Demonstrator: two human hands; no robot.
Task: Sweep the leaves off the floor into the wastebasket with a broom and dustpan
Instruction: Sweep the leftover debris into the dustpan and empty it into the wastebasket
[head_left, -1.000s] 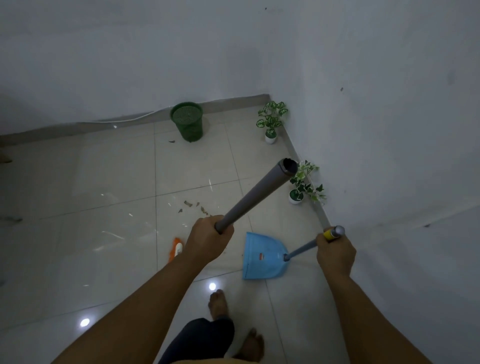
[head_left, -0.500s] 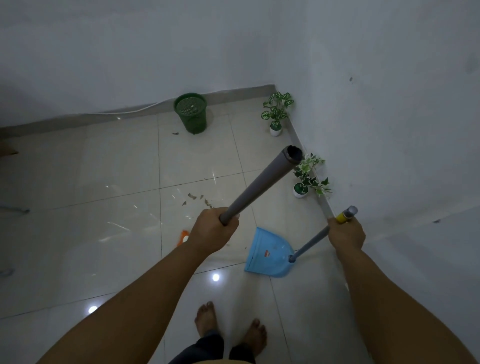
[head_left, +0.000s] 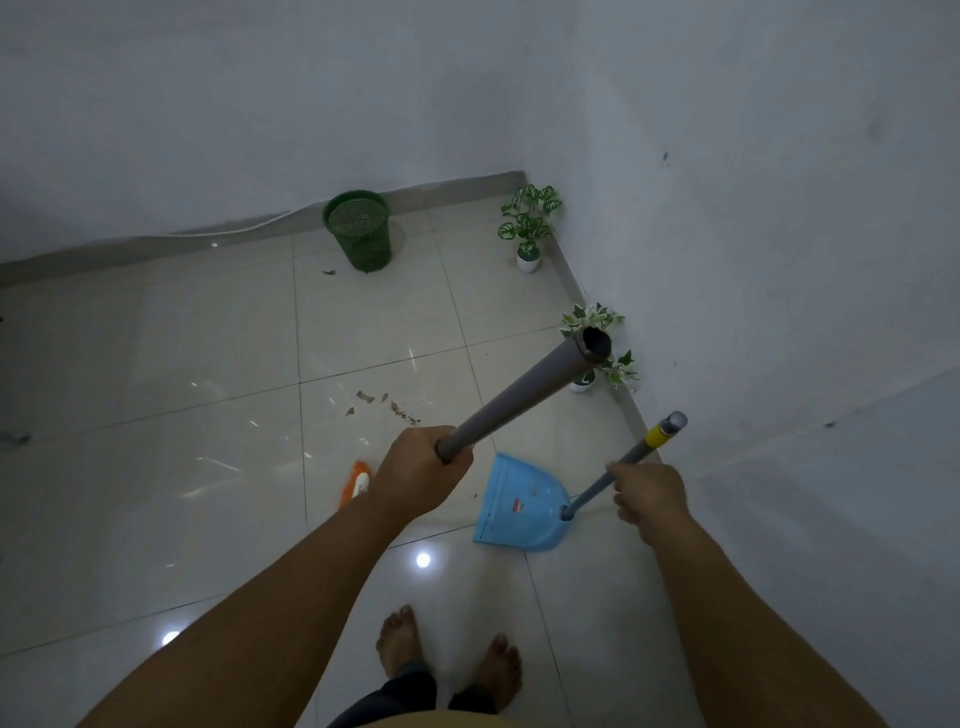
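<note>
I note left hand (head_left: 423, 470) clamped round grey tubular broom handle (head_left: 524, 397); orange bristle head (head_left: 355, 483) on tile behind it. Right hand (head_left: 649, 496) now lower on thin grey dustpan pole (head_left: 626, 460), yellow band exposed above fingers. Blue plastic dustpan (head_left: 514, 506) shifted nearer feet. Brown dry leaves (head_left: 384, 402) unswept ahead; green mesh wastebasket (head_left: 358, 228) well apart by far wall. Judgement: positioning only, sweep not begun.

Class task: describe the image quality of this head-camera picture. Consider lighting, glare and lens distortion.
Head view: dim, bluish light; bright glare spots on the glossy floor tiles, one beside the blue dustpan; wide-angle bending curves the baseboard and wall edges; the small leaves are hard to resolve.
</note>
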